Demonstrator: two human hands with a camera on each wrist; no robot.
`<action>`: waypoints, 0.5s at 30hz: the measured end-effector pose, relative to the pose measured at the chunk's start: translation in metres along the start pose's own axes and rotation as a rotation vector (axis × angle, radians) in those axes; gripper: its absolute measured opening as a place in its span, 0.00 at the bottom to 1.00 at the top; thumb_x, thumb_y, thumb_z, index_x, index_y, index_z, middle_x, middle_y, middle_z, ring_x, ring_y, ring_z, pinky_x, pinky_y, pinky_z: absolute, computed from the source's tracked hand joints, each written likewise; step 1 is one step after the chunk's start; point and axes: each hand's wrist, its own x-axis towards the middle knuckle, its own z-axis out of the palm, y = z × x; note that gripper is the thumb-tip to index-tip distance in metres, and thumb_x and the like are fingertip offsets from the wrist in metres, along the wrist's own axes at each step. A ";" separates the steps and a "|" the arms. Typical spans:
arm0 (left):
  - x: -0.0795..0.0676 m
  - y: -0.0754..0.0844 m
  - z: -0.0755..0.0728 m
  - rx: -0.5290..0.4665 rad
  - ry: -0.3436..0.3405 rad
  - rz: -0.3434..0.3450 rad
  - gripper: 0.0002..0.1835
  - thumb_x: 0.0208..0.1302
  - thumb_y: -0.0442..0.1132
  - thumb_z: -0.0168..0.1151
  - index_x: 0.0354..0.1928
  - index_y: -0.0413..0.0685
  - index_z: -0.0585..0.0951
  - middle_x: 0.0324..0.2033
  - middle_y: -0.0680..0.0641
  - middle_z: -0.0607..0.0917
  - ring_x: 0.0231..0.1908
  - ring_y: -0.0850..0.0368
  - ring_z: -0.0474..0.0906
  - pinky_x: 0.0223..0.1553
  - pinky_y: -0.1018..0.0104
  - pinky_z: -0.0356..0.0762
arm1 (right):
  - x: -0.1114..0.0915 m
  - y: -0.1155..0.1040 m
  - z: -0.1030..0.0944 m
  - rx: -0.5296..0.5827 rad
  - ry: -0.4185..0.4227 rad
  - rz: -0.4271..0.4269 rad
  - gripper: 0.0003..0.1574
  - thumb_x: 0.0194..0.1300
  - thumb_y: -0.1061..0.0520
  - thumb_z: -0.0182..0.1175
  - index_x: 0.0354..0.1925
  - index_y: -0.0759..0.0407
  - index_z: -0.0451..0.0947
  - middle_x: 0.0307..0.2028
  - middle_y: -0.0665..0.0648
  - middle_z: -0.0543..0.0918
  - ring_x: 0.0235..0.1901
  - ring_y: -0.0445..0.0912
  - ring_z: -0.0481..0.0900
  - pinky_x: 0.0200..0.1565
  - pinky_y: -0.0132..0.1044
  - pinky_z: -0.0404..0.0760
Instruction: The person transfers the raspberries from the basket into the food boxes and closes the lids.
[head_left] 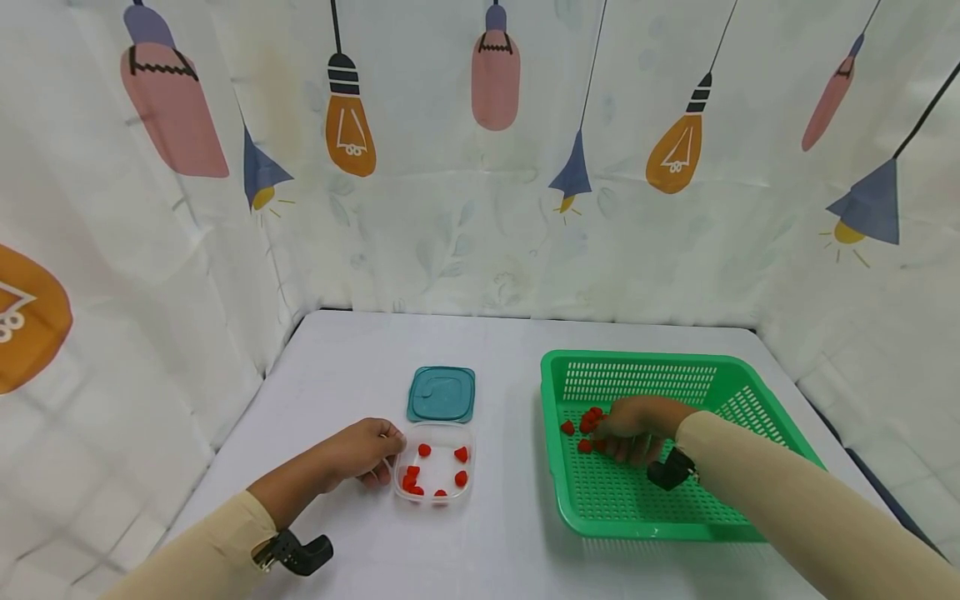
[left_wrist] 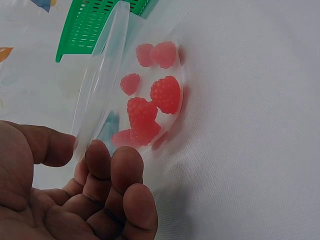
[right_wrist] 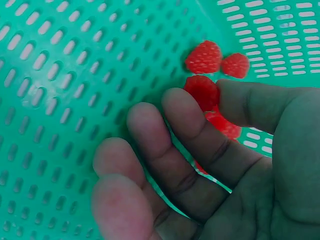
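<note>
My left hand [head_left: 363, 450] pinches the left rim of a clear plastic container [head_left: 441, 464] standing on the table. Inside it lie several raspberries [left_wrist: 165, 95], spread over the bottom. Over on the right, my right hand [head_left: 636, 427] reaches down into a green perforated basket [head_left: 645, 504]. Between its thumb and forefinger is a raspberry [right_wrist: 202, 93], as the right wrist view shows; the other fingers are loosely bent. More raspberries [right_wrist: 204, 57] lie in the basket around those fingertips, some partly hidden behind the hand.
A teal square lid [head_left: 442, 394] lies flat just behind the container. White cloth covers the table [head_left: 510, 517], and a stretch of it separates container and basket. A patterned curtain [head_left: 420, 242] hangs behind the table's far edge.
</note>
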 end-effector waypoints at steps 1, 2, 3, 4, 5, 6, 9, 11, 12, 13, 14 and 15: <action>0.000 0.000 0.000 -0.001 -0.001 0.000 0.10 0.76 0.40 0.56 0.47 0.39 0.78 0.34 0.43 0.80 0.30 0.48 0.79 0.33 0.59 0.80 | 0.000 0.000 -0.001 0.005 0.005 -0.007 0.21 0.72 0.43 0.59 0.38 0.59 0.84 0.35 0.57 0.85 0.34 0.53 0.85 0.37 0.48 0.84; 0.000 0.000 0.000 -0.001 -0.001 0.001 0.10 0.76 0.40 0.56 0.47 0.39 0.78 0.34 0.43 0.80 0.30 0.48 0.79 0.33 0.59 0.80 | -0.001 0.000 -0.002 0.013 0.009 -0.014 0.21 0.72 0.43 0.59 0.38 0.59 0.84 0.35 0.57 0.85 0.34 0.53 0.85 0.37 0.48 0.84; 0.001 -0.001 0.000 -0.002 -0.002 0.001 0.10 0.76 0.40 0.57 0.47 0.39 0.78 0.34 0.43 0.80 0.30 0.48 0.79 0.33 0.59 0.80 | -0.001 0.000 -0.004 0.022 0.013 -0.022 0.21 0.73 0.44 0.58 0.38 0.60 0.84 0.35 0.57 0.85 0.34 0.53 0.85 0.37 0.48 0.84; 0.001 -0.001 0.000 -0.002 -0.002 0.001 0.10 0.75 0.40 0.57 0.47 0.39 0.78 0.34 0.43 0.80 0.30 0.49 0.79 0.33 0.59 0.80 | -0.001 0.000 -0.006 0.030 0.014 -0.029 0.21 0.73 0.44 0.58 0.39 0.60 0.84 0.35 0.58 0.85 0.34 0.54 0.85 0.37 0.48 0.84; 0.001 -0.001 0.000 -0.002 -0.003 0.002 0.10 0.75 0.40 0.57 0.47 0.39 0.77 0.34 0.43 0.80 0.30 0.49 0.79 0.33 0.59 0.80 | -0.001 0.000 -0.008 0.040 0.018 -0.038 0.21 0.74 0.44 0.57 0.39 0.60 0.85 0.35 0.58 0.85 0.34 0.54 0.85 0.37 0.49 0.84; 0.001 -0.001 0.000 -0.004 -0.003 0.002 0.10 0.75 0.40 0.57 0.47 0.39 0.77 0.34 0.43 0.80 0.30 0.49 0.79 0.33 0.59 0.80 | -0.001 0.000 -0.010 0.050 0.024 -0.045 0.22 0.75 0.44 0.56 0.39 0.61 0.85 0.35 0.58 0.85 0.34 0.54 0.85 0.37 0.49 0.84; 0.001 -0.001 0.000 -0.005 -0.003 0.002 0.10 0.75 0.40 0.57 0.48 0.39 0.77 0.34 0.43 0.80 0.30 0.48 0.79 0.33 0.59 0.80 | 0.000 0.000 -0.018 0.080 0.041 -0.064 0.24 0.75 0.43 0.56 0.39 0.62 0.85 0.36 0.58 0.85 0.35 0.55 0.86 0.38 0.51 0.85; 0.000 -0.001 0.000 -0.004 -0.002 0.000 0.10 0.75 0.40 0.57 0.48 0.39 0.77 0.34 0.43 0.80 0.30 0.48 0.79 0.33 0.59 0.80 | -0.001 -0.001 -0.023 0.100 0.046 -0.074 0.25 0.74 0.43 0.56 0.40 0.62 0.85 0.37 0.59 0.85 0.36 0.56 0.86 0.40 0.52 0.85; 0.000 -0.001 0.000 -0.003 -0.002 -0.001 0.10 0.75 0.40 0.58 0.48 0.39 0.77 0.34 0.43 0.80 0.30 0.48 0.79 0.33 0.59 0.80 | -0.001 -0.001 -0.025 0.108 0.045 -0.079 0.25 0.74 0.42 0.56 0.41 0.62 0.85 0.38 0.59 0.85 0.37 0.56 0.86 0.40 0.53 0.84; 0.000 -0.001 0.000 -0.004 -0.002 -0.001 0.10 0.75 0.40 0.58 0.48 0.39 0.77 0.34 0.43 0.80 0.30 0.48 0.79 0.33 0.59 0.80 | -0.001 -0.002 -0.027 0.116 0.047 -0.082 0.25 0.74 0.42 0.57 0.42 0.63 0.85 0.38 0.59 0.85 0.38 0.56 0.86 0.41 0.53 0.84; 0.000 -0.001 0.000 -0.004 -0.002 -0.001 0.10 0.75 0.40 0.58 0.48 0.39 0.77 0.34 0.43 0.80 0.30 0.48 0.79 0.33 0.59 0.80 | -0.002 -0.003 -0.029 0.124 0.047 -0.086 0.25 0.74 0.42 0.57 0.42 0.63 0.85 0.39 0.59 0.85 0.38 0.57 0.85 0.41 0.53 0.84; 0.000 -0.001 0.000 -0.004 -0.002 -0.001 0.10 0.75 0.40 0.58 0.48 0.39 0.77 0.34 0.43 0.80 0.30 0.49 0.79 0.33 0.59 0.80 | -0.002 -0.004 -0.031 0.133 0.046 -0.086 0.25 0.73 0.42 0.57 0.43 0.63 0.85 0.39 0.59 0.85 0.39 0.57 0.85 0.41 0.53 0.84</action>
